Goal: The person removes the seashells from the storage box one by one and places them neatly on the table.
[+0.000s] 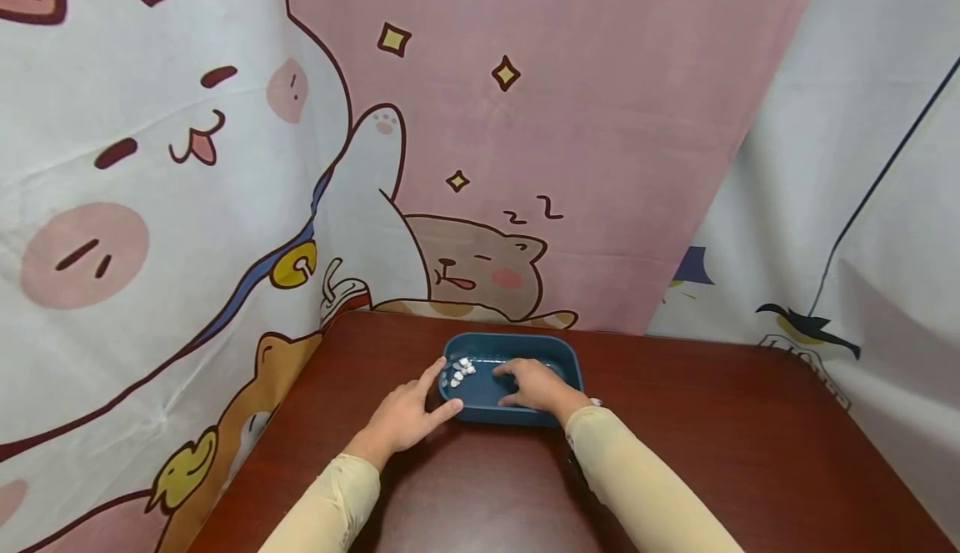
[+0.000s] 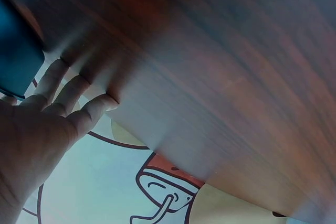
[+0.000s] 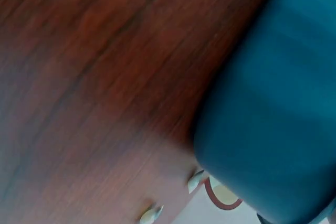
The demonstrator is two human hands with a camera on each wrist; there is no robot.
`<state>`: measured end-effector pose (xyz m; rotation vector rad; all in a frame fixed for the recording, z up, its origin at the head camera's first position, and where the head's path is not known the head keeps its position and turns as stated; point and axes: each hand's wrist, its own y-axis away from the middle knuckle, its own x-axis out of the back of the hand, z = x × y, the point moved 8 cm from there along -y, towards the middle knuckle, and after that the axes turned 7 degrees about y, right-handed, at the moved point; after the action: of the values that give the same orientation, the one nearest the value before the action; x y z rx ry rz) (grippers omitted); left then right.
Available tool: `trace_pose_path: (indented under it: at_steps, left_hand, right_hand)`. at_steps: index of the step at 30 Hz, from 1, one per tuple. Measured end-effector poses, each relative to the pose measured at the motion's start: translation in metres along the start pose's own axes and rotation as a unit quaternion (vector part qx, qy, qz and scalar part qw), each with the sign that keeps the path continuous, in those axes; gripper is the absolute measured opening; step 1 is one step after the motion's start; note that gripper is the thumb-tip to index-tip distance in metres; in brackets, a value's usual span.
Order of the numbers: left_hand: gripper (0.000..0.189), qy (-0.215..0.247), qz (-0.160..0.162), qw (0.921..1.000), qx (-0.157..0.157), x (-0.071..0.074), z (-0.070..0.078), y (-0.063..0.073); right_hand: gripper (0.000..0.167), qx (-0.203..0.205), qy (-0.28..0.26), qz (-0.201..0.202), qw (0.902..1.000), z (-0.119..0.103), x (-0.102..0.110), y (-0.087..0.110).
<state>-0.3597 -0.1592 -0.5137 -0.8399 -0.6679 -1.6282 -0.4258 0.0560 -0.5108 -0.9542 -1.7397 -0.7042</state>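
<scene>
Tabletop [image 1: 720, 436], room rightward: round-cornered blue bin [image 1: 510, 416] near far edge.
My left hand [image 1: 405, 414] touching it, right hand [image 1: 537, 384] inside, both unclenched.

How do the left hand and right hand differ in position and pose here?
Position: the left hand is at the blue bin's left end, mostly outside it; the right hand reaches in over the near right corner.
Fingers: the left hand's are mostly straight and spread; the right hand's visible fingers bend, with thumb and index finger apart.
Shared: both are bare, below pale yellow sleeves.
</scene>
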Motion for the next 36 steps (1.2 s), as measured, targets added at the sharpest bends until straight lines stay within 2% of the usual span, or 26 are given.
trace_pose_path:
  at_steps: [14, 18, 23, 29, 31, 36]
  left_hand:
    - [0.09, 0.001, 0.0, 1.0, 0.005, 0.007, 0.0, 0.001]
    - [0.09, -0.004, 0.003, 1.0, 0.003, 0.008, -0.001, 0.0]
    - [0.091, -0.006, 0.004, 1.0, -0.003, 0.009, -0.001, 0.0]
    - [0.089, -0.006, 0.003, 0.9999, -0.014, 0.007, 0.003, 0.0]
    - [0.089, -0.004, 0.001, 0.9998, -0.019, 0.005, 0.005, 0.0]
    - [0.089, -0.002, 0.001, 0.9997, -0.023, 0.004, 0.005, 0.0]
  right_hand:
    - [0.044, 0.041, -0.025, -0.016, 0.9987, -0.016, 0.001, -0.007]
    - [0.047, 0.046, -0.023, -0.02, 0.9985, -0.019, -0.001, -0.011]
    - [0.053, 0.054, -0.009, -0.016, 0.9984, -0.034, -0.004, -0.022]
    - [0.062, 0.01, 0.024, 0.005, 0.9997, -0.05, -0.012, -0.039]
    - [0.057, -0.004, 0.034, 0.011, 0.9994, -0.052, -0.014, -0.044]
    - [0.024, -0.017, 0.05, 0.032, 0.9981, -0.058, -0.015, -0.05]
